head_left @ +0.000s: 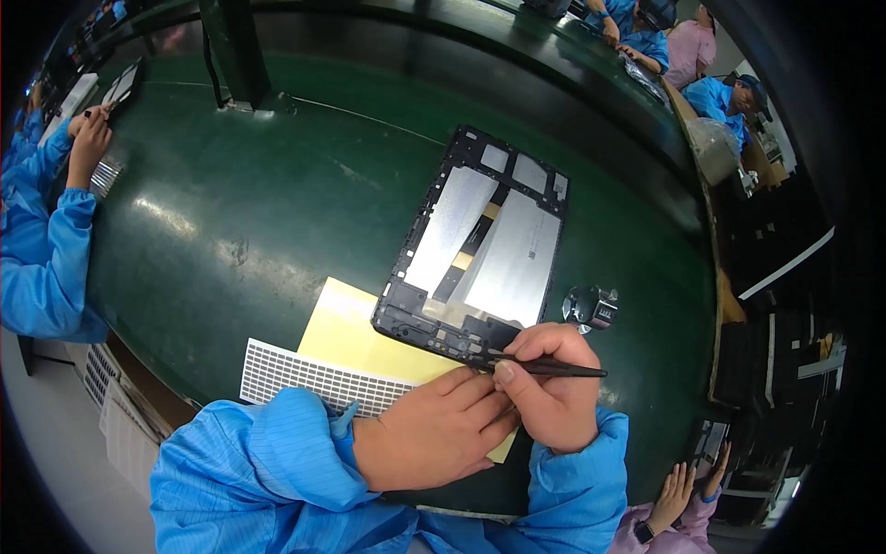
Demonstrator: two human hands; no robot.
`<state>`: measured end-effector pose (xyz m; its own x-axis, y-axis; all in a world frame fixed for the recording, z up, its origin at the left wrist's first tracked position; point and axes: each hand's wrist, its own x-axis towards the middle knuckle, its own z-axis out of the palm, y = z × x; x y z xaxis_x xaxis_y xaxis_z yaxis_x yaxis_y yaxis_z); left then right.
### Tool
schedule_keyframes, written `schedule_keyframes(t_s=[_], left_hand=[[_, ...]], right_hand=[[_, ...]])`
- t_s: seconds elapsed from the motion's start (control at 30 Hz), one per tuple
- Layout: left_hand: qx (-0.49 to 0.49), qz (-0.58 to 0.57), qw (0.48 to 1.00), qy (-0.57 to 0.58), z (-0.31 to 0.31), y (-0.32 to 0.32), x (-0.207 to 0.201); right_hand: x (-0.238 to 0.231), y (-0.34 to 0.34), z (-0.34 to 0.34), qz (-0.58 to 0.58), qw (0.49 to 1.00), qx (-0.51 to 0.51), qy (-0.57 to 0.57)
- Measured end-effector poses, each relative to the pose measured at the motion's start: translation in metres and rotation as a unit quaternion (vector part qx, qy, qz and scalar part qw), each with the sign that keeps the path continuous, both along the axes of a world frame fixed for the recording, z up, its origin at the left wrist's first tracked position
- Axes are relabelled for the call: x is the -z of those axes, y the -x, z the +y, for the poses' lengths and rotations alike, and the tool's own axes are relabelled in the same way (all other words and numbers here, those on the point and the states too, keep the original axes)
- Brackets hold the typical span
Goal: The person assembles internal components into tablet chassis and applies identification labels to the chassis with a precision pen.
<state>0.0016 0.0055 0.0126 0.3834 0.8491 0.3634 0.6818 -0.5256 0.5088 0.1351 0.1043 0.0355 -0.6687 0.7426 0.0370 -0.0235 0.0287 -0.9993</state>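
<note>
A black tablet housing [521, 245] with silver metal panels lies tilted on the green bench in front of me. My right hand [561, 397] pinches dark tweezers [565, 368], their tip at the housing's near edge. Stretched out flat, my left hand [434, 429] rests beside that edge with its fingertips close to the tweezers' tip. What lies right under those fingertips is hidden. Beneath the left hand are a yellow sheet [343, 323] and a white sheet of small dark rectangular stickers [309, 377].
Right of the housing sits a small shiny metal and black object [591, 307]. A green post [233, 55] rises at the bench's back. Co-workers' hands [89, 138] are at the left, with others [676, 499] at the lower right and more people at the upper right.
</note>
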Motion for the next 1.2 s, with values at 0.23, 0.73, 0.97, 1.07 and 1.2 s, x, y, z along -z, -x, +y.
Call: schedule_keyframes(t_s=[0.23,0.73,0.97,1.07,1.2], left_hand=[[0.000,0.038,0.999,0.011,-0.0013,-0.0011,0.0003],[0.003,0.055,0.998,0.020,-0.0013,-0.0004,-0.0007],[-0.006,0.027,1.000,-0.005,-0.0035,-0.0037,0.0049],[0.003,0.046,0.999,0.028,-0.0026,-0.0038,0.0023],[0.002,0.052,0.998,0.020,-0.0005,-0.0028,0.0016]], right_hand=[[0.0037,-0.0009,0.0019,-0.036,0.994,-0.013,-0.101],[0.0032,0.0031,-0.0037,-0.034,0.996,0.032,-0.072],[0.0027,0.0016,0.0002,-0.063,0.960,-0.017,-0.272],[0.0016,0.0028,-0.0043,-0.019,0.990,0.022,-0.138],[0.0044,-0.0001,-0.0016,-0.013,0.998,0.027,-0.047]])
